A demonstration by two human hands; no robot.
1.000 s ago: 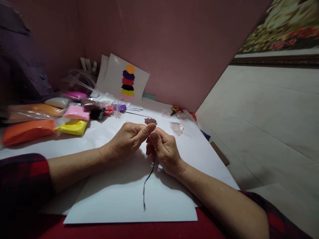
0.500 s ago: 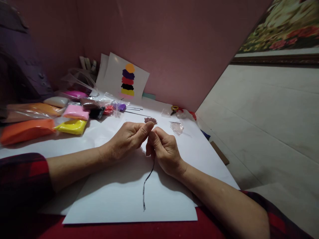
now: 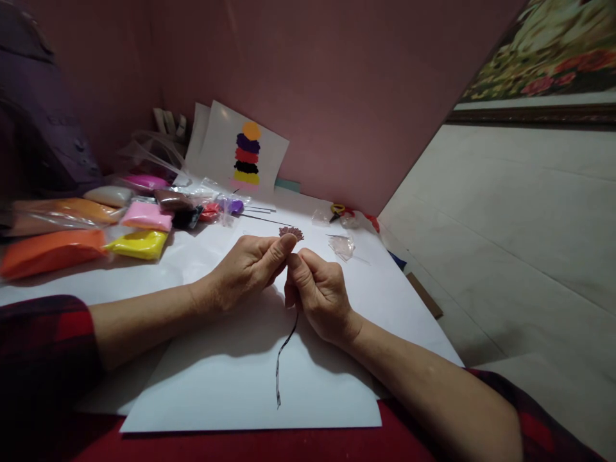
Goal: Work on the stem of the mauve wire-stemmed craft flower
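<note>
Both hands meet over white paper [image 3: 231, 398] on the table. My left hand [image 3: 250, 263] is closed, its thumb pressing just below a small brownish-pink flower-like piece [image 3: 291, 232] with a frilled edge. My right hand [image 3: 317, 289] is closed beside it, thumb and forefinger pinching a thin dark stem [image 3: 278, 372] that looks like twisted wire. Below the right hand the stem hangs down in a slight curve toward the paper's front edge. The fingers hide where stem and flower-like piece join.
Clear bags of coloured clay-like material, among them an orange bag [image 3: 52, 251] and a yellow bag [image 3: 139, 245], lie at left. A card with coloured blobs [image 3: 269, 157] leans on the wall. Yellow-handled scissors [image 3: 337, 210], thin dark sticks [image 3: 264, 219] and a small clear packet [image 3: 342, 247] lie behind the hands.
My right hand has shifted very slightly down and its fingers have curled a little. My left hand and the flower-like piece stay nearly in place.
</note>
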